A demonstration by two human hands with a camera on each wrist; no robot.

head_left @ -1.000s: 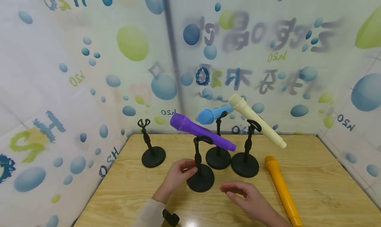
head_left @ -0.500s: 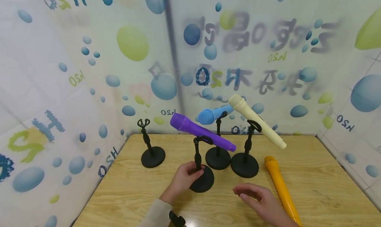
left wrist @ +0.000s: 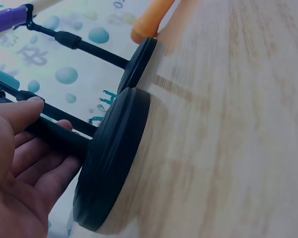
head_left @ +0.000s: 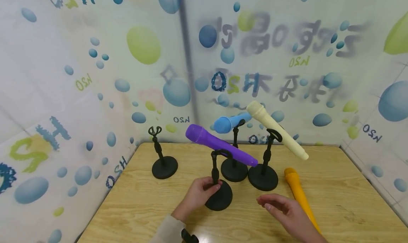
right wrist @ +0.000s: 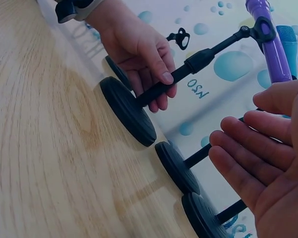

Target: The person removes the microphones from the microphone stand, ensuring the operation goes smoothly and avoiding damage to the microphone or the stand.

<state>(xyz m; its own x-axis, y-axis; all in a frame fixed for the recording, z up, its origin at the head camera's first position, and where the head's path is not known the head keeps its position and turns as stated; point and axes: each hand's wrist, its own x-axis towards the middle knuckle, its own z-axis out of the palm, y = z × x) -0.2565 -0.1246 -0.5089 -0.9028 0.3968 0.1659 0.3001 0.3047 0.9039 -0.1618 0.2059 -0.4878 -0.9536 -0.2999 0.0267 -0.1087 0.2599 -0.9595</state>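
Note:
My left hand grips the lower pole of a black desktop microphone stand, thumb on the near side and fingers behind, as the left wrist view also shows. A purple microphone lies tilted in this stand's clip. My right hand hovers to the right, holding nothing; in the right wrist view its fingers are extended and loosely bent. An orange microphone lies on the table beside it, partly hidden by the hand. Behind stand two more stands, bearing a blue microphone and a cream microphone.
Another black stand with a bare clip stands at the table's back left. The wooden table meets patterned fabric walls at the back and sides. The bases of the two rear stands sit close together.
My left hand has moved right and taken hold of the pole. The stand with the purple microphone has shifted slightly nearer to me. My right hand has drifted right, towards the orange microphone.

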